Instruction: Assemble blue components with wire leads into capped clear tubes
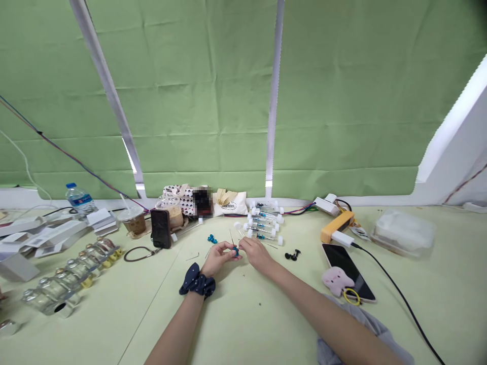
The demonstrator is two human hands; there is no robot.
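Observation:
My left hand (217, 259), with a dark dotted scrunchie (197, 282) at the wrist, is closed on a small blue part (235, 250). A thin dark rod (231, 236) rises beside that part; whether the two are joined I cannot tell. Close against it, my right hand (256, 252) is pinched, and its fingers hide what they hold. Several small blue pieces (212, 238) lie just beyond my left hand. Behind my right hand are several clear tubes (262, 227) with white caps and blue parts inside.
Small black parts (292, 255) lie to the right, before a tablet (348, 271), a pink plush (337, 280) and a yellow device (337, 226) with a cable. Leftward stand a phone (161, 229), an iced drink (134, 221), a water bottle (80, 200) and a row of glass jars (72, 274).

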